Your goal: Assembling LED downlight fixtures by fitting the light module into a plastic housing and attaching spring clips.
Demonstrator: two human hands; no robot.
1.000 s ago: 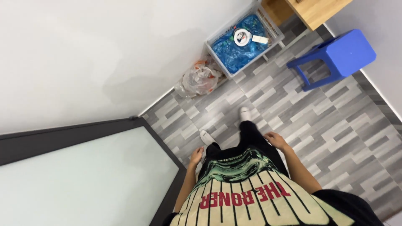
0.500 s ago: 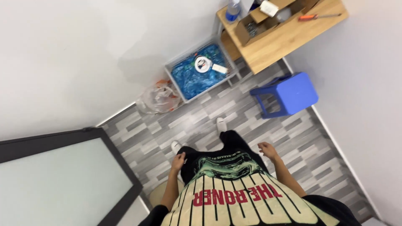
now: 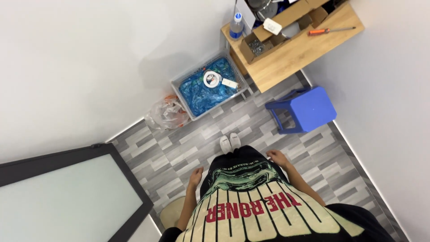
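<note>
I look straight down my own body at a grey plank floor (image 3: 188,148). My left hand (image 3: 195,176) hangs at my side, fingers loosely apart, holding nothing. On the other side my right hand (image 3: 278,157) hangs beside my hip, also holding nothing. My feet in white footwear (image 3: 230,143) stand together just ahead of me. A blue plastic stool (image 3: 308,109) stands nearest my right hand, ahead and to the right.
A grey crate (image 3: 208,85) lined with blue plastic holds a tape roll. A wooden table (image 3: 295,49) carries a cardboard box, a bottle and an orange-handled screwdriver. A clear plastic bag (image 3: 166,114) lies by the wall. A dark-framed glass door (image 3: 67,197) is at the left.
The view has shifted, so the table, crate and stool sit lower and more fully in frame. My feet have come together. Both hands still hang at my sides.
</note>
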